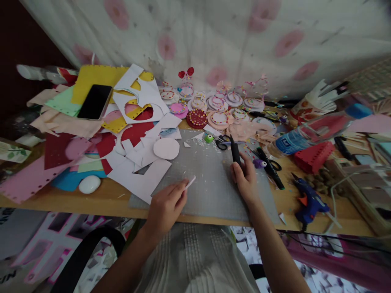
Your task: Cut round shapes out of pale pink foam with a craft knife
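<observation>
Left hand (166, 205) pinching a thin paper strip (190, 182); right hand (245, 178) gripping a black craft knife (235, 151) on the grey cutting mat (210, 179). Could tear or slip if pinched loosely.

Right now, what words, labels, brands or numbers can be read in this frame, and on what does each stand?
None can be read.
Plastic bottle: blue label with a white patch, print too blurred.
Phone: screen dark, no text.
Paper cup: red and white pattern, no legible words.
Black tool in the right hand: no marking visible.
</observation>
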The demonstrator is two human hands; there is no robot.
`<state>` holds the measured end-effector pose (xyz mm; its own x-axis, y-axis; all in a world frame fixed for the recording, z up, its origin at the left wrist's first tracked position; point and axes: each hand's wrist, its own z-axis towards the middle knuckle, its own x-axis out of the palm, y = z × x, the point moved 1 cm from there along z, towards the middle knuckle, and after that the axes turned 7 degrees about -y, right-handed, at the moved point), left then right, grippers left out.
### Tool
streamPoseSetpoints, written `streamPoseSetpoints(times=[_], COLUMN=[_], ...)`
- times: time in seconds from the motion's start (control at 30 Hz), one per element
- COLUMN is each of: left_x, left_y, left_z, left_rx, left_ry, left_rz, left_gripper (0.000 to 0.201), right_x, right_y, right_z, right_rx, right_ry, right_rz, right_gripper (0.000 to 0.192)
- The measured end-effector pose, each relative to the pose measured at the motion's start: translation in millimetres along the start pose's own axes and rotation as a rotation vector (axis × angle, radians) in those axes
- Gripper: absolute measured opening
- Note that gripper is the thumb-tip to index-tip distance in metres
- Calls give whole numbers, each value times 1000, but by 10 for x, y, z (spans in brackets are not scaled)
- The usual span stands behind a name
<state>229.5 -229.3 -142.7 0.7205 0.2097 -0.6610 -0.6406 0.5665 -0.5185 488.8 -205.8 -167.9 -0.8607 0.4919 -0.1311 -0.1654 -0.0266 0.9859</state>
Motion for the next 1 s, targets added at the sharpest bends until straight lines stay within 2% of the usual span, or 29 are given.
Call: streamPoseSetpoints(times=[0.1,0.23,0.33,0.4,0.57,0.87,1.0], left_x=[-37,-27,-20,-25,-36,7,-2], left_y=[43,71,60,50,32,7,14], left_z=[-62,-123,-140,-144,-145,-146,-155], left_rx=[-5,45,82,109,148,176,205], left_ry=[10,5,20,38,36,-4,-34], left_rz=[-3,9,16,20,57,104,106], left_gripper=[31,33,36,40,47,45,44], right_x=[-50,-160,-234,-257,-252,-281,-376], right_y=[126,398,599,687,732,734,651], right_z=[-188,-573,-807,-888,-918,-887,-801], right_rx=[-147,-368,-446,-479,-580,-626,-607], right_ry=[111,413,649,731,718,662,542], right_rz=[-221,-423,-530,-624,-770,-825,-934], right_gripper=[42,46,53,55,52,47,46])
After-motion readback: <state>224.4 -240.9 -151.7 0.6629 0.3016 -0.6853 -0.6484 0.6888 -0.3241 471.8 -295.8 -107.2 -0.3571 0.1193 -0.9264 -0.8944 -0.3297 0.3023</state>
